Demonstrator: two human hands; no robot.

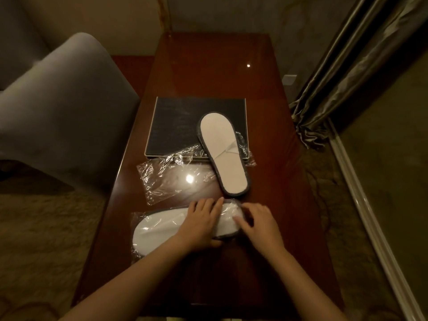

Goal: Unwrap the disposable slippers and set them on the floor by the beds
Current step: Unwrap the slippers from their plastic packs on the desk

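Observation:
A flat white slipper pack (159, 230) in clear plastic lies sideways on the dark wooden table (208, 70), near its front. My left hand (201, 224) presses on its middle with the thumb curled under the near edge. My right hand (259, 224) pinches the bunched plastic (232, 208) at the pack's right end. An unwrapped white slipper pair with a grey rim (223, 154) lies flat beyond, partly on a black tray (176, 128). An empty clear wrapper (171, 177) lies to its left.
A grey upholstered chair (62, 107) stands close against the table's left side. Curtains (347, 77) hang at the right, above a pale floor rail (370, 228). Carpet (46, 228) surrounds the table. More crumpled plastic (245, 147) sits under the unwrapped slipper pair.

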